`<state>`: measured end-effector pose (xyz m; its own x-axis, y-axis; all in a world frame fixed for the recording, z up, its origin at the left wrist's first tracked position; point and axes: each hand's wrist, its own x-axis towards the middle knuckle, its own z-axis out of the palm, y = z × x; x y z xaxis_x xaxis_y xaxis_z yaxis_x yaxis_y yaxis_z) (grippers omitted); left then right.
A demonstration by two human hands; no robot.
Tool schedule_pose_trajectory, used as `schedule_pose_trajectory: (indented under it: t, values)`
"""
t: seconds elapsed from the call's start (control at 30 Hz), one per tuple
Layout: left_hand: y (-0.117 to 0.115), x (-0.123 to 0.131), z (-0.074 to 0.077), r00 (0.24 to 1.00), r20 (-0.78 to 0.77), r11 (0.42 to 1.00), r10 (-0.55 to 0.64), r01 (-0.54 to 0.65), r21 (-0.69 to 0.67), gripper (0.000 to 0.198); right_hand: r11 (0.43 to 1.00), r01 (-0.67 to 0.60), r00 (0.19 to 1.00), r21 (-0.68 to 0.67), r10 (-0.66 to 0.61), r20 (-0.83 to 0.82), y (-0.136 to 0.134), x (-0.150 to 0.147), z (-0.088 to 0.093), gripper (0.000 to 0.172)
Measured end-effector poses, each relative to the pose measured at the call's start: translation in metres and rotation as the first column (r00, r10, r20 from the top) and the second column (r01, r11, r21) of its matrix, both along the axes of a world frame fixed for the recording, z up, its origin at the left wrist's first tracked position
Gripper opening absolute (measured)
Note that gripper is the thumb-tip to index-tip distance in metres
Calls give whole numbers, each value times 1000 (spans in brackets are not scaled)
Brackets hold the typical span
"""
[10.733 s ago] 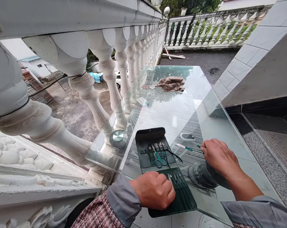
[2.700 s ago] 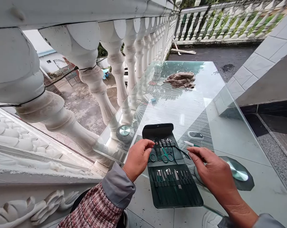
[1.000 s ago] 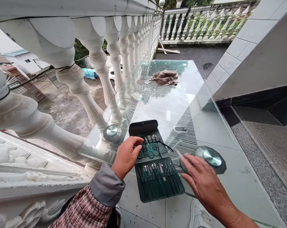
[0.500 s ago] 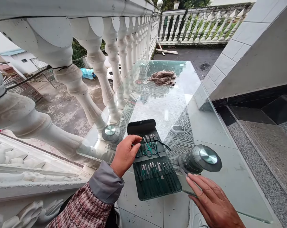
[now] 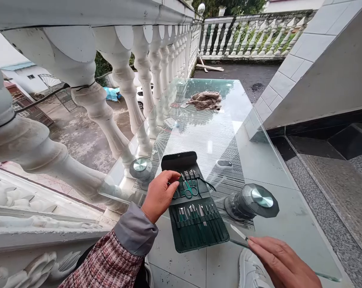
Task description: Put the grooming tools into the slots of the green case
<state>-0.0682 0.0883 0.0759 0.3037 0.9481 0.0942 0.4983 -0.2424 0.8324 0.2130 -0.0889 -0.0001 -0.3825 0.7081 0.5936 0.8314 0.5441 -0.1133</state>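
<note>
An unfolded dark green manicure case [image 5: 181, 243] lies on the glass table, its tools strapped in two rows. My left hand [image 5: 161, 194] is at the case's upper left, thumb and index finger pinched close together; anything between them is hard to make out. Beside those fingertips sit green-handled scissors [image 5: 189, 191] and several nail clippers [image 5: 191, 174]. Slim metal tools [image 5: 195, 214] fill the lower row. At the lower right, my right hand [image 5: 284, 260] is closed on a flat silver nail file [image 5: 238, 232], whose blade points up and left, apart from the case.
The glass table top [image 5: 267, 168] stands on dark round legs [image 5: 253, 202]. A crumpled brown cloth [image 5: 205, 101] lies at the far end, and a small grey-white device [image 5: 224, 163] is beyond the case. A white balustrade [image 5: 93, 104] runs along the left.
My right hand has moved slightly right and down, and more of the nail file shows. My left hand stays almost in place by the case.
</note>
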Motion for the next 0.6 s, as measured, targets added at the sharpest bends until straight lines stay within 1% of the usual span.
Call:
schedule_pose_trajectory:
  t: [0.07,0.17,0.2,0.27,0.33,0.37,0.43,0.5,0.53,0.6]
  values:
    - [0,0,0,1000,8,1000,3,-3,13,20,998,56,993,5,-55,-108,5,-7,14,45]
    - [1,-1,-1,999,48,999,24,-26,35,19,990,122,965,69,-102,-242,15,-22,35,46]
    - [1,-1,-1,997,70,998,38,-41,40,19,988,126,957,87,-98,-273,19,-28,41,46]
    - [2,-2,-2,991,115,996,70,-76,44,20,994,83,952,67,-59,-302,29,-43,50,46]
    - [3,-4,-3,986,137,994,95,-102,45,21,996,2,952,84,24,-307,41,-58,54,43]
    - [3,-5,-3,986,134,993,100,-108,51,22,995,-30,950,95,58,-306,48,-66,56,41]
    - [3,-8,-3,990,106,992,99,-106,69,21,992,-56,941,115,90,-325,61,-80,57,39]
    - [3,-11,-2,993,82,994,80,-85,61,18,987,-85,937,138,126,-327,74,-89,56,36]
    - [3,-12,-2,994,87,998,61,-63,28,16,983,-110,941,150,151,-302,79,-92,56,35]
    - [1,-15,0,990,141,994,8,8,-113,13,970,-168,956,176,204,-210,88,-96,55,31]
